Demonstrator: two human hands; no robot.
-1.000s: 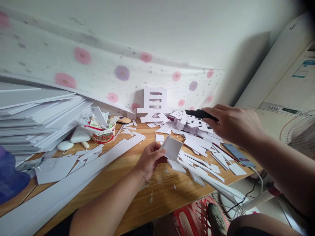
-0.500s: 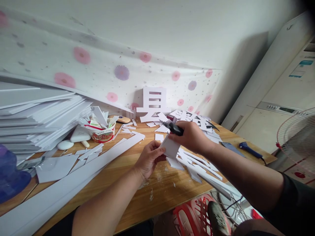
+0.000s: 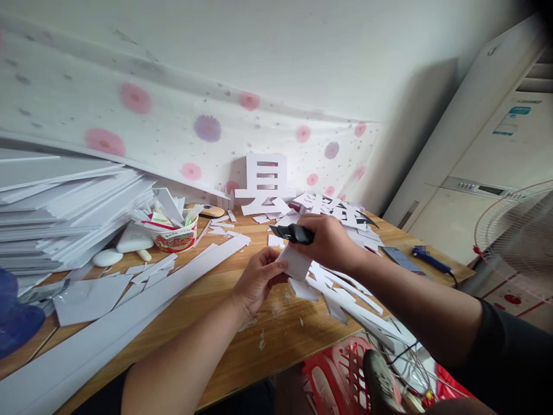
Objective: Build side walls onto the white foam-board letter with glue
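Near the middle of the wooden table [image 3: 224,351], my left hand [image 3: 262,278] pinches the left edge of a small white board piece [image 3: 298,264]. My right hand [image 3: 327,242] is closed around a black utility knife [image 3: 298,233], its blade pointing left above the top of that piece. The lower fingers of my right hand are close to the piece; whether they press on it I cannot tell. White offcuts [image 3: 345,294] lie just right of and below the piece. Behind the hands, a white cut-out character [image 3: 266,178] stands against the wall covering.
Stacked white boards [image 3: 56,219] fill the left, beside a paper bowl [image 3: 176,237] of scraps. A long white strip [image 3: 142,314] crosses the left side. More cut-outs, a blue-handled tool [image 3: 432,260] and a fan [image 3: 518,230] are at the right. A red stool [image 3: 332,374] stands below.
The knife has turned flatter, its blade pointing more directly left. The view has shifted slightly, moving the surroundings left in the picture. Both hands still hold their items.
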